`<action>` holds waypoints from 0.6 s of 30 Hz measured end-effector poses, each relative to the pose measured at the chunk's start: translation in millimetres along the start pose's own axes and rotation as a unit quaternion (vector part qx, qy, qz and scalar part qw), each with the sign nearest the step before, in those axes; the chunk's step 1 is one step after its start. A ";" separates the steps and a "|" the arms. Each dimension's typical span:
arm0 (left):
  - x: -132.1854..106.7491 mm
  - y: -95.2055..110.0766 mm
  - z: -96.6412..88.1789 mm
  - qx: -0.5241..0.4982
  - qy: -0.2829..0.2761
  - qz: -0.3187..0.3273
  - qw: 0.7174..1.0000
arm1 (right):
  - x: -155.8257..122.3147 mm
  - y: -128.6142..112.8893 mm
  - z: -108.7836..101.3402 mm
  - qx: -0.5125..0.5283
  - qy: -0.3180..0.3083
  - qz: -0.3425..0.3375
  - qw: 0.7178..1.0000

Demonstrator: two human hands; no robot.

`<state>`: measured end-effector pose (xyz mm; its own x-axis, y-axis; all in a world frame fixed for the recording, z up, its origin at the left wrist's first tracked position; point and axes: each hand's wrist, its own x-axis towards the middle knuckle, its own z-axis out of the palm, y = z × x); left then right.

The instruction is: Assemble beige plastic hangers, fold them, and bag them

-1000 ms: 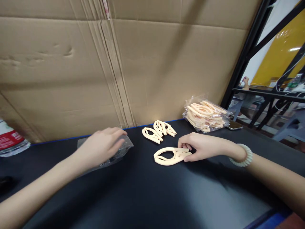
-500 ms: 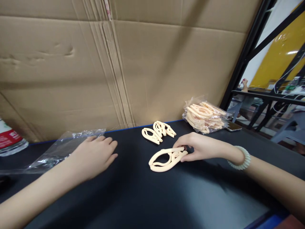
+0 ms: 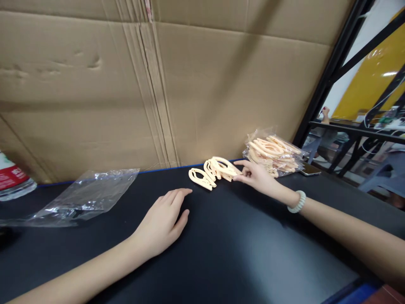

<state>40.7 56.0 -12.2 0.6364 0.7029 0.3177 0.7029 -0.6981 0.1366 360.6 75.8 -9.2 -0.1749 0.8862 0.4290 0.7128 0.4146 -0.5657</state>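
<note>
My right hand (image 3: 257,177) pinches the end of a cream plastic folding hanger (image 3: 228,170), folded up, between thumb and fingers. This hanger lies over other folded hangers (image 3: 209,170) near the back edge of the black table. Just left of them, a separate folded hanger (image 3: 207,184) rests flat. My left hand (image 3: 163,221) is open, palm down and low over the table, its fingertips pointing toward the hangers without touching them. How many hangers lie under the held one is partly hidden.
A clear plastic bag full of hangers (image 3: 272,152) stands at the back right, with a phone (image 3: 310,169) beside it. An empty clear bag (image 3: 91,196) lies left, near a red-labelled bottle (image 3: 14,179). Cardboard (image 3: 196,84) walls the back; another person's hand (image 3: 325,112) shows beyond the rack.
My right hand has carried its hanger back from the table's middle onto the other hangers. My left hand has moved right, away from the empty clear bag.
</note>
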 end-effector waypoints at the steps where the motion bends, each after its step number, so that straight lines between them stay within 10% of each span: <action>1: 0.1 0.3 -0.6 -0.001 0.000 0.003 1.000 | 0.2 1.9 4.8 0.036 -0.024 0.001 0.999; 18: -3.6 -1.9 -0.3 -0.012 0.005 0.031 0.999 | 1.6 -6.8 27.7 -0.037 0.019 -0.019 0.999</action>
<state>37.0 54.7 -13.3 0.6743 0.6574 0.3363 0.6549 -0.7428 0.1392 336.6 80.1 -24.2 -0.1779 0.8606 0.4772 0.7541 0.4308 -0.4957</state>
